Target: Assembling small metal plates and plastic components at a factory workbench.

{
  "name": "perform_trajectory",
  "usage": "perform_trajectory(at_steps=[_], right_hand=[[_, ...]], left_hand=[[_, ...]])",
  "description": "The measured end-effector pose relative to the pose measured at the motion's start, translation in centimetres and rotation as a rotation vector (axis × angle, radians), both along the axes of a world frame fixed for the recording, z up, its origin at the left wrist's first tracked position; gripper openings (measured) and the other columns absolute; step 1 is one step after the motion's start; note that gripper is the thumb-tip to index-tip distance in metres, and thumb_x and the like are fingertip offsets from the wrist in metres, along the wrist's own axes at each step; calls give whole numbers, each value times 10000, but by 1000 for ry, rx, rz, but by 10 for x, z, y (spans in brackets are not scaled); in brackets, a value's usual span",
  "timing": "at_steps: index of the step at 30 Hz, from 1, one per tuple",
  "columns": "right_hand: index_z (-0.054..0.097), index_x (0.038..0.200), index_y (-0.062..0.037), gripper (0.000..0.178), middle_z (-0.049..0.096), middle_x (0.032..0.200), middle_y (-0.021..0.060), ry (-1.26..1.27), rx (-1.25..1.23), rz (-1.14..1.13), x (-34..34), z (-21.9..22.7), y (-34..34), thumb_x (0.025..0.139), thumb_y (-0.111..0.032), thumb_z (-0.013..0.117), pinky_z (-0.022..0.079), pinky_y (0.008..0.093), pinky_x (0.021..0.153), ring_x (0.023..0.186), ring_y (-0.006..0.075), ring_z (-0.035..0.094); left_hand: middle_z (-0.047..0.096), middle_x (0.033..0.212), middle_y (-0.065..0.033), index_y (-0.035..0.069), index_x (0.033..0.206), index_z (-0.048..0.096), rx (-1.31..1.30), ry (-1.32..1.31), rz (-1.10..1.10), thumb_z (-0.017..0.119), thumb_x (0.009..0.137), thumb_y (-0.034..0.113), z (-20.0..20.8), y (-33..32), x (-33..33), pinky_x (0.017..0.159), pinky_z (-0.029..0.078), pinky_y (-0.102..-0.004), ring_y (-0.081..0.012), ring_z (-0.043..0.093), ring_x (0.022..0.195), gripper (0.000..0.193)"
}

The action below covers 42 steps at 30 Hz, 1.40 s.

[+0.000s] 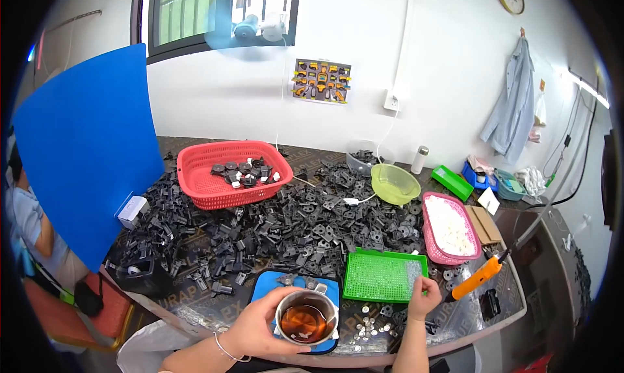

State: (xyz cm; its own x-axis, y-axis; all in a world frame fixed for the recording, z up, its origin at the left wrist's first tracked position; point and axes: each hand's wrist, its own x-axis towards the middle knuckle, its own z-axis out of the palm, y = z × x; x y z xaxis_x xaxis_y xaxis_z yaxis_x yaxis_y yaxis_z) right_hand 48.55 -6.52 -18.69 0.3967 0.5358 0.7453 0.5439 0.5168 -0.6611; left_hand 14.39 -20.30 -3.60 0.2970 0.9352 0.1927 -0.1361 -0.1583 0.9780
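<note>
My left hand (265,325) is wrapped round a metal cup (278,318) of reddish-brown liquid. The cup is over a blue tray (263,284) with a dark rim, and a few grey parts lie behind it. My right hand (424,299) is closed, fingers curled, at the right front corner of a green perforated tray (370,277). Whatever may be in those fingers is hidden. A small grey translucent patch (413,271) shows in the tray just beyond them. Several small silvery round pieces (369,324) lie on the table between my hands.
Black plastic parts (312,223) cover much of the table. A red basket (195,194) stands behind, a yellow bowl (395,184) and pink basket (432,243) of white pieces to the right. An orange electric screwdriver (478,279) hangs near my right hand. A blue panel (91,145) rises at left.
</note>
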Motion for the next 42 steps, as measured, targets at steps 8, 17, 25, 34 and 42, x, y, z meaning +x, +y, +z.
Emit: perform_trajectory(at_steps=[8,17,25,34,42], right_hand=[[613,766,-76,95,516,571,25,-221,61,-17,11,13,12,749,-32,696,357,282,470,481,165,477],[613,752,-69,101,507,566,33,-441,143,-102,8,34,-15,730,-16,696,356,301,477,491,185,481],[610,782,-8,48,549,654,53,-225,82,-178,27,42,-86,790,-4,658,384,245,502,540,130,501],[617,715,-65,116,558,568,50,-423,-120,-178,45,-14,-106,692,-40,729,399,307,479,472,194,516],[620,734,-39,94,553,585,49,-300,-177,-198,51,-22,-110,734,-38,714,406,267,478,493,150,525]], left_hand=[[539,1253,-102,-5,1322,380,-4,-41,52,843,600,2,4,14,7,1011,420,-339,-187,531,1170,858],[510,1270,-90,3,1325,381,39,-61,-18,837,615,0,6,1,1,1015,415,-333,-182,518,1180,845],[521,1276,-97,4,1334,370,7,-127,-29,850,585,-29,11,-18,-2,1011,419,-349,-191,516,1185,890],[521,1276,-112,4,1332,369,9,-137,-64,855,579,-25,6,-17,2,1016,420,-357,-199,512,1190,897],[522,1274,-115,-4,1326,368,12,-159,-73,853,578,-29,2,-16,6,1010,425,-355,-200,517,1184,892]])
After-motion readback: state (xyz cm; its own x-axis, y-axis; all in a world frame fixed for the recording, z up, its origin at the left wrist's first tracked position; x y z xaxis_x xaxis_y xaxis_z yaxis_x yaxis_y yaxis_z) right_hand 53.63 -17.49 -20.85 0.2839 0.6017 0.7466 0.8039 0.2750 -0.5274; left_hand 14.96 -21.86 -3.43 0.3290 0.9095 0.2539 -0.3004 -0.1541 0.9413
